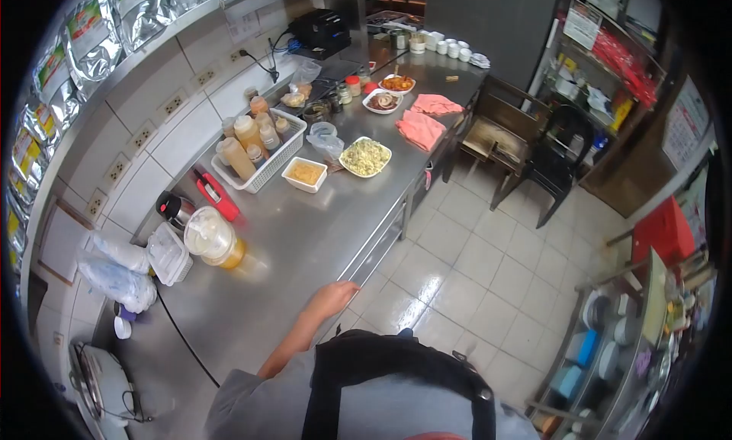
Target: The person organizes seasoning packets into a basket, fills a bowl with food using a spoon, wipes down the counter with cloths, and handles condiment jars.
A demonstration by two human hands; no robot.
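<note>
Left hand (333,297) at counter's (305,234) right edge; can't tell grip, right hand hidden from me. Farther: three dishes (366,157), two cloths (421,130), one tub (305,173).

black chair (563,159) on pale tiled floor (484,291)

The black plastic chair (547,170) stands on the tiled floor (473,245), with a brown wooden piece of furniture (492,135) just to its left. Behind the chair, a shelf unit (587,80) carries a red plastic bundle (621,62). Nearer than the chair, at lower right, a rack holds a bright blue container (586,348). Well left of it hang silver packets (89,30).
</note>
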